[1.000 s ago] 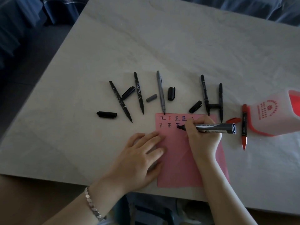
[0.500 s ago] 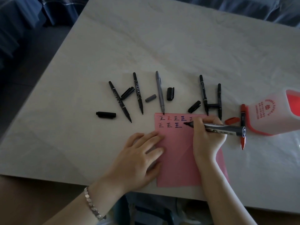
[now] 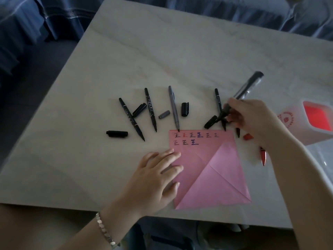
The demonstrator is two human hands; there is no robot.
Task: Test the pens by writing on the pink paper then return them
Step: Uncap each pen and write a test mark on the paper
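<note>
The pink paper [image 3: 212, 170] lies on the table near its front edge, with two rows of small written characters along its top. My left hand [image 3: 156, 175] rests flat on the paper's left side. My right hand [image 3: 252, 121] is above the paper's top right corner and grips a thick black marker [image 3: 241, 94], tip down by a loose black cap [image 3: 210, 122]. Several uncapped pens lie in a row behind the paper: black pens [image 3: 131, 119] [image 3: 151, 110] and a grey pen [image 3: 173, 107]. A red pen [image 3: 263, 156] shows below my right wrist.
Loose caps lie among the pens: black caps [image 3: 117, 133] [image 3: 185, 109] [image 3: 139, 110] and a grey cap [image 3: 164, 114]. A white container with a red opening [image 3: 315, 121] stands at the right. The pale table [image 3: 162, 51] reaches far back; blue fabric lies beyond it.
My right hand lifted the thick marker off the paper and swung it up and back, tip now beside the loose black cap. My left hand stayed on the paper.
</note>
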